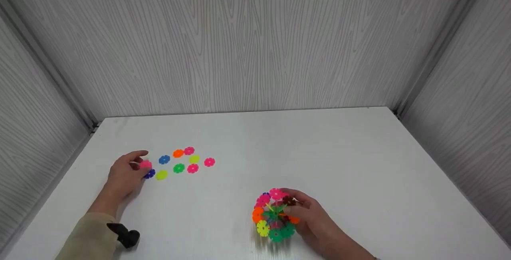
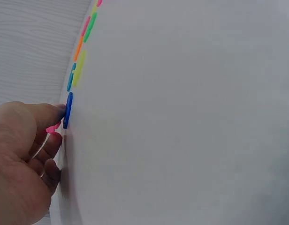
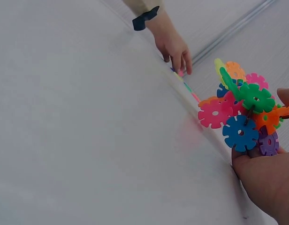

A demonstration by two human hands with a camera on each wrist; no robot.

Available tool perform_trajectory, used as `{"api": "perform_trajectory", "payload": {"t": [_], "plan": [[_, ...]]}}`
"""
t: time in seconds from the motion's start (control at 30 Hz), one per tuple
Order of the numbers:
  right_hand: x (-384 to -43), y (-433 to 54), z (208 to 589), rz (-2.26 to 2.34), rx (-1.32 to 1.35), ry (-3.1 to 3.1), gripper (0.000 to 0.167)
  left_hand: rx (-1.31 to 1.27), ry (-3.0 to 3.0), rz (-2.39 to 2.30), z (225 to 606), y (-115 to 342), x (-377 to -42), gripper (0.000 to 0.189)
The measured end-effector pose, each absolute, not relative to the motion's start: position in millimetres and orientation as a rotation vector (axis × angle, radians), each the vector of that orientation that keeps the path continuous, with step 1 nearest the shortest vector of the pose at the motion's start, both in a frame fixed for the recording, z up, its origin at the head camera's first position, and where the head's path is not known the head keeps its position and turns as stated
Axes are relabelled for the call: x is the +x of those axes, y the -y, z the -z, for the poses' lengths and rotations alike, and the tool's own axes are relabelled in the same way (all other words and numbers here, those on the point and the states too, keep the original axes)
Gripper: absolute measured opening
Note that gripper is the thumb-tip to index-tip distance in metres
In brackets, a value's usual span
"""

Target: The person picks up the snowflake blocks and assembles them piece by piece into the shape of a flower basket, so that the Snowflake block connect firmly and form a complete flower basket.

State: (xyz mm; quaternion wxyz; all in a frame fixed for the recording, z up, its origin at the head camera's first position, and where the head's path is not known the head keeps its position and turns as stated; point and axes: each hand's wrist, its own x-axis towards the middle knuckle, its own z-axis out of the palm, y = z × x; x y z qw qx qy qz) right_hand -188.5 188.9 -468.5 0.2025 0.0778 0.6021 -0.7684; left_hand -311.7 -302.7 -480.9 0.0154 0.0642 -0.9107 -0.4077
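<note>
at the right edge, the right hand [image 3: 266,180] grips a cluster of notched discs [image 3: 236,104], linked at many angles. a blue disc [image 3: 240,133] faces the lens low down with a purple one [image 3: 268,143] beside it; a pink disc [image 3: 215,113] sits at the left, green [image 3: 257,98] and orange [image 3: 267,121] toward the right, and a yellow one [image 3: 219,68] sticks up on top. farther off, the left hand [image 3: 174,47] reaches down, its fingertips by a small bit of pink [image 3: 180,73], a black strap [image 3: 145,18] and beige sleeve [image 3: 139,4] behind it. thin colored pieces [image 3: 187,87] lie edge-on along the white tabletop [image 3: 88,117], which shows a faint pink reflection. a metal strip [image 3: 233,32] crosses the pale wall [image 3: 271,51].
</note>
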Motion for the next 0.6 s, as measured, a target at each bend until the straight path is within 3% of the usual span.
{"api": "perform_trajectory", "payload": {"t": [0.3,0.6], "plan": [[-188,-184,470,2.143,0.208,-1.650,0.067,0.144,2.701,1.370,468,283,-294,0.050],[-187,-188,469,2.131,0.111,-1.704,0.061,-0.276,2.528,1.601,423,168,-256,0.025]]}}
